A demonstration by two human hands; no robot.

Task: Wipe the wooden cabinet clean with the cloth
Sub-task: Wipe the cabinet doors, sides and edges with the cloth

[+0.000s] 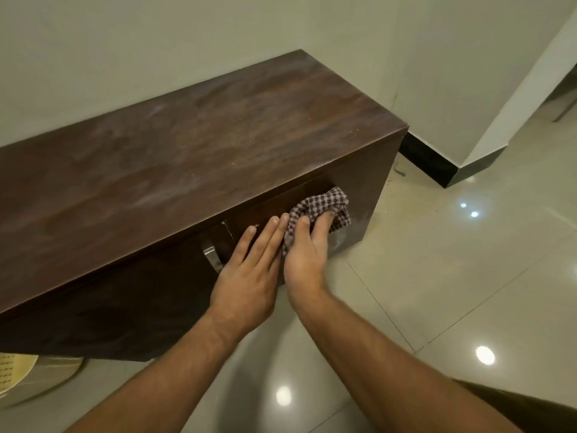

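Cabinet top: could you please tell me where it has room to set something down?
The whole cabinet top is bare, though dusty, from wall to front edge. The floor tiles right of it, up to the black skirting, are free too. The front is crowded: left hand, right hand gripping the cloth, metal handle.

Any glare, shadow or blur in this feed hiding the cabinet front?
Head view: light spots glare on the glossy floor, not the cabinet; its front lies in deep shadow; the cloth and right hand look slightly soft; wide-angle lens bows the edges.
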